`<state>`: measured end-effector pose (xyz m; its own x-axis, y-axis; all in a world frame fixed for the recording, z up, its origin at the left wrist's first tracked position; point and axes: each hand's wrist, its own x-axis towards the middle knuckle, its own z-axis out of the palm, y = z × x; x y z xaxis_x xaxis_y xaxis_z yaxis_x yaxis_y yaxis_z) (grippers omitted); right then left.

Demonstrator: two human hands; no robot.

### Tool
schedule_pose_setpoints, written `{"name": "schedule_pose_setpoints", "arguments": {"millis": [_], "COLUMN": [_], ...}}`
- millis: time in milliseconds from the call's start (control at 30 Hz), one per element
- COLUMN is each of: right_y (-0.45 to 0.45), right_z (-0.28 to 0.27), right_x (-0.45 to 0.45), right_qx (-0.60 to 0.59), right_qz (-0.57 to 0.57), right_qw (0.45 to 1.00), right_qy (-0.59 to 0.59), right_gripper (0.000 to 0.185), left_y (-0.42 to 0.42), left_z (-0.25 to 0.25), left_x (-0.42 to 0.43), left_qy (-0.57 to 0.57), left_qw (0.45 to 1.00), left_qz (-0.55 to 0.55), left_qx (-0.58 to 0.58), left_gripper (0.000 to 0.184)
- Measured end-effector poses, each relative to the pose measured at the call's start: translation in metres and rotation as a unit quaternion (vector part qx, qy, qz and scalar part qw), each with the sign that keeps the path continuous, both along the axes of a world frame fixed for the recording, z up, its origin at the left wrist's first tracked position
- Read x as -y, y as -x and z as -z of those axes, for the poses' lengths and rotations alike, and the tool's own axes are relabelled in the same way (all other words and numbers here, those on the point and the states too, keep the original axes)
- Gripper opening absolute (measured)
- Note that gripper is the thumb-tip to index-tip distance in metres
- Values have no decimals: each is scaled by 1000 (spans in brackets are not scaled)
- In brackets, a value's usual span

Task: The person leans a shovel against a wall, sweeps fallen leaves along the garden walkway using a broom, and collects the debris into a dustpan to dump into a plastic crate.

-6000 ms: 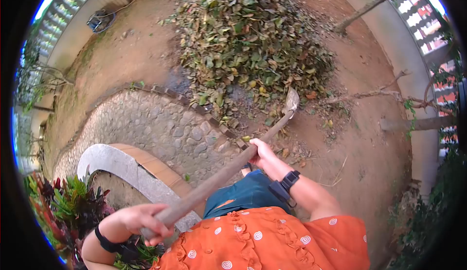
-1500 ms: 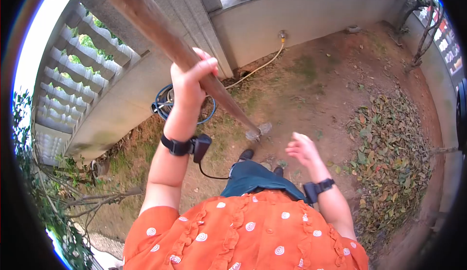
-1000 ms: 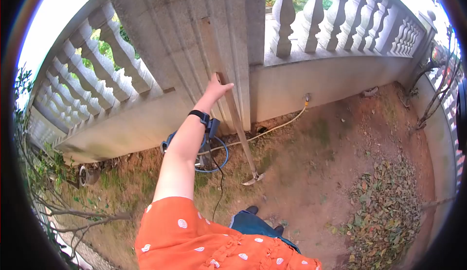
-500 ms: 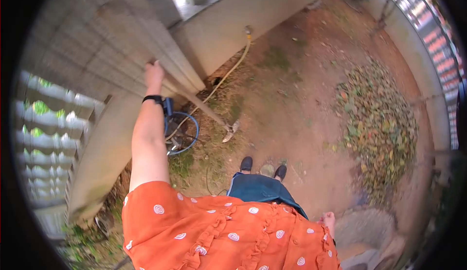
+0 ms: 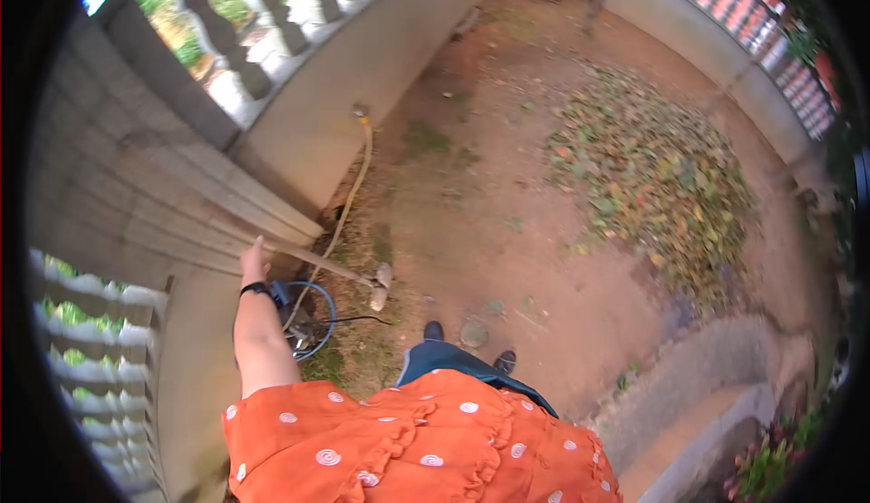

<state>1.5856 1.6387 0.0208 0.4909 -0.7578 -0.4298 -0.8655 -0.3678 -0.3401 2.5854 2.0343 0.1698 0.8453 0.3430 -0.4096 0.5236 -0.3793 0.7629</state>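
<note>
My left hand (image 5: 255, 264), with a dark band at the wrist, reaches out to the upper left. Its fingers look closed around the wooden handle of a hoe (image 5: 326, 265), though blur hides the fingertips. The handle slants from the grooved pillar down to the ground. At its lower end a short, pale, crosswise head (image 5: 381, 286) rests on the soil. Just below the handle, near my wrist, lies a blue-rimmed round object (image 5: 332, 320) with dark parts inside. My right hand is out of view.
A yellowish hose (image 5: 367, 154) runs from a wall tap past the handle. A large pile of dry leaves (image 5: 662, 186) covers the right side. A low curved concrete edge (image 5: 689, 376) lies at lower right. The grooved pillar (image 5: 136, 168) and balustraded walls border the yard.
The view has swung, so the yard appears shifted left and down. My left hand stays at the handle. My right hand, visible before at the lower right, has left the view.
</note>
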Motion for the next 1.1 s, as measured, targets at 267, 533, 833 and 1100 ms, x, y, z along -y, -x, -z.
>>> {"name": "schedule_pose_setpoints", "arguments": {"millis": [267, 533, 833, 1100], "right_y": [-159, -260, -338, -401], "right_z": [-81, -111, -121, -116], "right_x": [22, 33, 46, 58], "right_qx": [-38, -35, -59, -55], "right_qz": [307, 262, 208, 183], "right_qw": [936, 953, 966, 973], "right_qy": [-165, -150, -143, -131], "right_gripper": [20, 20, 19, 19], "left_y": [-78, -109, -122, -114], "left_z": [-29, -7, 28, -49], "left_x": [-26, -42, 3, 111], "left_qy": [-162, 101, 252, 310], "left_qw": [959, 969, 953, 932], "left_qz": [-44, -23, -116, -49], "left_qx": [228, 224, 123, 184], "left_gripper": [87, 80, 39, 39]}}
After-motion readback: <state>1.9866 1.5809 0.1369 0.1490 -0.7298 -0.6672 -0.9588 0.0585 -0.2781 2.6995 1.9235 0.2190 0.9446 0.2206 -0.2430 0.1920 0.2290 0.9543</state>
